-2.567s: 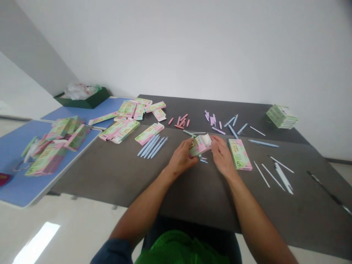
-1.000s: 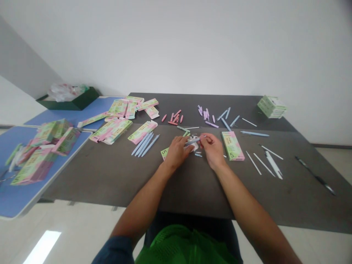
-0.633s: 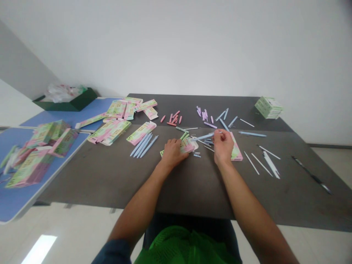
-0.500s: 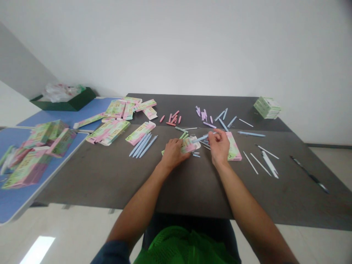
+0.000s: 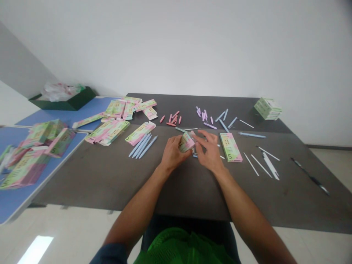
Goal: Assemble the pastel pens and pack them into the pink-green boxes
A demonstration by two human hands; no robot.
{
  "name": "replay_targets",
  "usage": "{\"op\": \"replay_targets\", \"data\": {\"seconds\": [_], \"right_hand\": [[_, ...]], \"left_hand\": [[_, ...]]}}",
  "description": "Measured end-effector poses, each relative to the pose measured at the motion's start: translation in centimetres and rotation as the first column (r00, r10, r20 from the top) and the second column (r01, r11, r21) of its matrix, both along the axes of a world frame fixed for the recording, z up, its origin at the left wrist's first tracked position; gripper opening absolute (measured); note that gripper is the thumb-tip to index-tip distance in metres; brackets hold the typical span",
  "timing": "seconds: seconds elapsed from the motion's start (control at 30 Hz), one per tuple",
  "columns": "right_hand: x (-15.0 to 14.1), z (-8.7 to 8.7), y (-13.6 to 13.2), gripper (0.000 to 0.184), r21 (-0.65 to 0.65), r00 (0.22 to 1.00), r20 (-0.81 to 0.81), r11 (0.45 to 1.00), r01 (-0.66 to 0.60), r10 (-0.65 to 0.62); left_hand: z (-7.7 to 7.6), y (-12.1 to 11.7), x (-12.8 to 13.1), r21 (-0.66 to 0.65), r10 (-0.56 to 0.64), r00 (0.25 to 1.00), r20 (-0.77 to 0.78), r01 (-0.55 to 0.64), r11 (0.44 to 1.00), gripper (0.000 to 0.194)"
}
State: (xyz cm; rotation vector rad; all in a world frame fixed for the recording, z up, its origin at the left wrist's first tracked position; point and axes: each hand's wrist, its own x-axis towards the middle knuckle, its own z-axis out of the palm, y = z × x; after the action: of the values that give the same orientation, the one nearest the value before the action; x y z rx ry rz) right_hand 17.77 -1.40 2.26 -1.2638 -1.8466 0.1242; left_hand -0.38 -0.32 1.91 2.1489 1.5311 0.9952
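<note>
My left hand (image 5: pixel 173 153) is closed around a small pink and green cardboard pen box (image 5: pixel 186 142), tilted above the table. At the box's right end, the fingers of my right hand (image 5: pixel 209 151) are bent against its pale flap. Any pen inside the box is hidden. Small blue pen parts and white refills lie partly covered beneath my right hand. A second pen box (image 5: pixel 231 147) lies flat just right of that hand. Left of my left hand, several blue pens (image 5: pixel 143 146) lie side by side by another box (image 5: pixel 140 133).
Pink pen parts (image 5: pixel 174 118), purple parts (image 5: pixel 203 114) and blue barrels (image 5: pixel 223 124) lie farther back. White refills (image 5: pixel 260 165) and a black pen (image 5: pixel 310 176) are on the right. Stacked boxes (image 5: pixel 267 108) stand back right; more boxes (image 5: pixel 115 109) lie left. A dark green tray (image 5: pixel 72 104) holds plastic bags.
The blue pen in my right hand has gone from view at the box. My right hand has moved left onto the box's end, and the box is now turned and raised more.
</note>
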Motion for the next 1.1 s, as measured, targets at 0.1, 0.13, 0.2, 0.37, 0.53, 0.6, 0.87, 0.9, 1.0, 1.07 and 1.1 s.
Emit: {"op": "replay_targets", "data": {"seconds": [0.1, 0.13, 0.2, 0.37, 0.53, 0.6, 0.87, 0.9, 1.0, 1.07, 1.1], "right_hand": [[0.1, -0.4, 0.1, 0.040, 0.001, 0.997, 0.076, 1.000, -0.031, 0.030], [0.0, -0.4, 0.1, 0.042, 0.000, 0.995, 0.079, 0.999, -0.052, 0.052], [-0.3, -0.5, -0.1, 0.046, -0.009, 0.994, 0.039, 0.995, -0.103, 0.103], [-1.5, -0.4, -0.6, 0.044, -0.099, 0.973, -0.222, 0.991, -0.093, 0.069], [-1.7, -0.8, -0.2, 0.033, -0.235, 0.912, -0.409, 0.969, -0.069, -0.034], [-1.6, -1.1, 0.1, 0.031, -0.238, 0.882, -0.468, 0.969, -0.070, -0.052], [-1.3, -2.2, 0.8, 0.020, -0.280, 0.726, -0.678, 0.954, -0.105, -0.119], [-1.3, -2.3, 0.8, 0.020, -0.283, 0.705, -0.699, 0.952, -0.119, -0.120], [-1.6, -2.6, 0.9, 0.020, -0.306, 0.645, -0.752, 0.939, -0.158, -0.137], [-1.7, -2.7, 0.9, 0.021, -0.306, 0.621, -0.770, 0.938, -0.162, -0.144], [-1.7, -2.7, 0.9, 0.021, -0.302, 0.623, -0.768, 0.941, -0.151, -0.147]], "left_hand": [[-0.1, -0.1, -0.1, -0.006, -0.012, 1.000, 0.008, 0.012, 1.000, 0.077], [-0.1, -0.1, 0.0, -0.010, -0.022, 1.000, 0.005, 0.022, 1.000, 0.078], [0.0, -0.2, 0.0, -0.020, -0.040, 0.999, 0.000, 0.040, 0.999, 0.076], [0.2, -0.3, 0.1, -0.060, -0.058, 0.998, 0.006, 0.058, 0.996, 0.071], [0.1, -0.3, 0.0, -0.012, -0.091, 0.996, 0.023, 0.091, 0.996, 0.069], [0.0, -0.3, 0.1, -0.003, -0.105, 0.994, 0.007, 0.105, 0.994, 0.070], [-0.9, -0.2, 0.4, -0.004, -0.131, 0.988, -0.088, 0.131, 0.991, 0.069], [-1.0, -0.2, 0.4, -0.004, -0.134, 0.986, -0.095, 0.135, 0.991, 0.069], [-1.0, -0.2, 0.3, -0.007, -0.140, 0.985, -0.099, 0.140, 0.990, 0.070], [-1.0, -0.3, 0.3, -0.002, -0.149, 0.983, -0.107, 0.150, 0.989, 0.072], [-1.0, -0.3, 0.3, 0.003, -0.156, 0.981, -0.112, 0.157, 0.988, 0.072]]}}
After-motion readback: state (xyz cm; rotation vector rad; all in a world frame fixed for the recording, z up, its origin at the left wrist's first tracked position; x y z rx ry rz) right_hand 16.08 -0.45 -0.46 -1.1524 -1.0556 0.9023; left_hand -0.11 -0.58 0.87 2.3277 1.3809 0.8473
